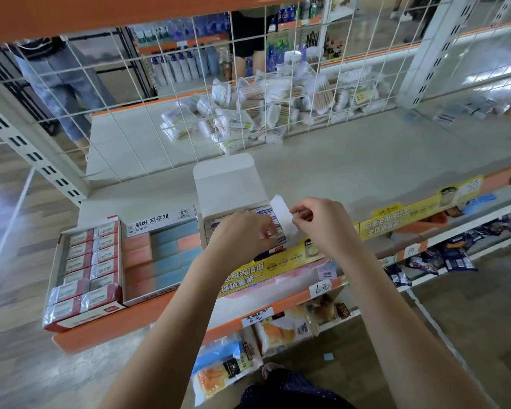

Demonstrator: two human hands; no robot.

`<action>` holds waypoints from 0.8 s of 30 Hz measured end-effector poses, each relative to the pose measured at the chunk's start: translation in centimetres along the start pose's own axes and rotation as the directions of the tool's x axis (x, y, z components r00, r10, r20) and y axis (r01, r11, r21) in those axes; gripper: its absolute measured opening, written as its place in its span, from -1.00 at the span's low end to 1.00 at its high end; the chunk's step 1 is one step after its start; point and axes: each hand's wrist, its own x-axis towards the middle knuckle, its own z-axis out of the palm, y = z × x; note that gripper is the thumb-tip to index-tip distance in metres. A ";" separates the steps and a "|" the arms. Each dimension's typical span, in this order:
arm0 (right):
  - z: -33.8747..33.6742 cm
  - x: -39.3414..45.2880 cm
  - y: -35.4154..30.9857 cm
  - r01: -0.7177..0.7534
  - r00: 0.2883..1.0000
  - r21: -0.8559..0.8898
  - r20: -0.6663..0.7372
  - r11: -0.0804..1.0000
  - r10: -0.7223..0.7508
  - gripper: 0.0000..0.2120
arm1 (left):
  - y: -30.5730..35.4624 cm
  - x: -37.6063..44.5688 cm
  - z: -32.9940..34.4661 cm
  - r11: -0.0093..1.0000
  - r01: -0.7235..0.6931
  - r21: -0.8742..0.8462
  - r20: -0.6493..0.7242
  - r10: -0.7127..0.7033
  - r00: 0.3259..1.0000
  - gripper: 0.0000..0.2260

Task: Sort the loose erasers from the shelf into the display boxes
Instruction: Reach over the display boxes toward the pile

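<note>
The left hand [242, 231] rests on the erasers [273, 222] in the white box [227, 184], fingers curled down on them, so it is nearer. The right hand [322, 219] pinches the box's side flap [281, 208]. The hand hides most erasers, and no loose ones show

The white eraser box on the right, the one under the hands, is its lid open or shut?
Open. The white eraser box has its lid flap standing up behind the erasers, and the right hand pinches its side flap.

Matt white cardboard box [227, 184], glossy wrapped erasers [83, 261], white wire grid [189, 84].
</note>
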 end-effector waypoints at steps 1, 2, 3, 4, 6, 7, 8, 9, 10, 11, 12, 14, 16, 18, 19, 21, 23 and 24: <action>0.0 0.0 0.0 -0.001 1.000 -0.007 -0.005 1.000 0.001 -0.79 | 0.1 0.1 0.0 0.999 -0.003 0.041 -0.006 0.003 1.000 -0.80; 0.1 0.0 -0.1 -0.002 1.000 -0.014 -0.009 1.000 0.002 -0.79 | 0.2 0.2 -0.1 0.996 -0.006 0.084 -0.013 0.007 1.000 -0.80; 0.1 -0.1 -0.2 -0.004 1.000 -0.020 -0.014 1.000 0.004 -0.79 | 0.3 0.3 0.0 0.992 -0.013 0.122 -0.020 0.015 1.000 -0.80; 0.1 -0.1 -0.3 -0.008 1.000 -0.024 -0.018 1.000 0.008 -0.78 | 0.3 0.4 0.0 0.988 -0.023 0.151 -0.022 0.027 0.999 -0.80; 0.0 -0.3 -0.4 -0.018 1.000 -0.022 -0.024 1.000 0.017 -0.78 | 0.4 0.4 0.2 0.980 -0.046 0.191 -0.027 0.052 0.998 -0.79; 0.0 -0.4 -0.5 -0.019 0.999 -0.019 -0.028 1.000 0.018 -0.78 | 0.4 0.4 0.2 0.978 -0.053 0.199 -0.031 0.061 0.998 -0.79; 0.0 -0.4 -0.5 -0.018 0.999 -0.015 -0.031 1.000 0.017 -0.78 | 0.3 0.4 0.2 0.979 -0.058 0.194 -0.033 0.066 0.997 -0.79; 0.0 -0.5 -0.6 -0.014 0.999 -0.011 -0.032 1.000 0.013 -0.78 | 0.2 0.4 0.2 0.982 -0.064 0.180 -0.031 0.071 0.997 -0.79; 0.0 -0.5 -0.7 -0.009 1.000 -0.008 -0.030 1.000 0.008 -0.78 | 0.0 0.4 0.2 0.983 -0.074 0.167 -0.024 0.079 0.997 -0.79; 0.1 -0.5 -0.8 -0.003 1.000 -0.004 -0.023 1.000 0.003 -0.78 | -0.2 0.3 0.2 0.983 -0.089 0.159 -0.012 0.092 0.996 -0.78; 0.0 -0.4 -1.0 0.002 1.000 0.003 -0.008 1.000 -0.002 -0.78 | -0.3 0.2 0.1 0.983 -0.107 0.151 0.005 0.107 0.994 -0.77; -0.1 -0.4 -1.2 0.018 0.999 0.026 0.034 1.000 -0.019 -0.79 | -0.2 0.4 -0.3 0.984 -0.126 0.127 0.032 0.123 0.992 -0.74; -0.6 -0.2 -1.2 0.038 0.997 0.037 0.067 0.999 -0.040 -0.79 | 0.0 1.2 -1.0 0.980 -0.136 0.144 0.025 0.133 0.991 -0.73; -1.5 0.6 -0.5 0.050 0.996 -0.002 0.076 0.999 -0.049 -0.78 | 0.7 2.8 -1.9 0.972 -0.143 0.184 -0.036 0.152 0.988 -0.75; -2.1 1.1 0.1 0.048 0.995 -0.049 0.088 0.998 -0.043 -0.77 | 1.3 3.8 -2.4 0.969 -0.146 0.198 -0.077 0.164 0.984 -0.76; -3.5 2.5 1.9 0.050 0.992 -0.188 0.126 0.981 -0.027 -0.71 | 3.2 5.9 -3.1 0.961 -0.160 0.226 -0.133 0.193 0.972 -0.75; -5.1 3.8 4.3 0.048 0.989 -0.275 0.145 0.960 -0.008 -0.65 | 5.8 8.4 -3.4 0.952 -0.174 0.253 -0.139 0.214 0.967 -0.73; -6.1 4.4 5.6 0.043 0.990 -0.293 0.144 0.955 0.000 -0.63 | 7.2 9.8 -3.2 0.945 -0.186 0.269 -0.129 0.227 0.965 -0.72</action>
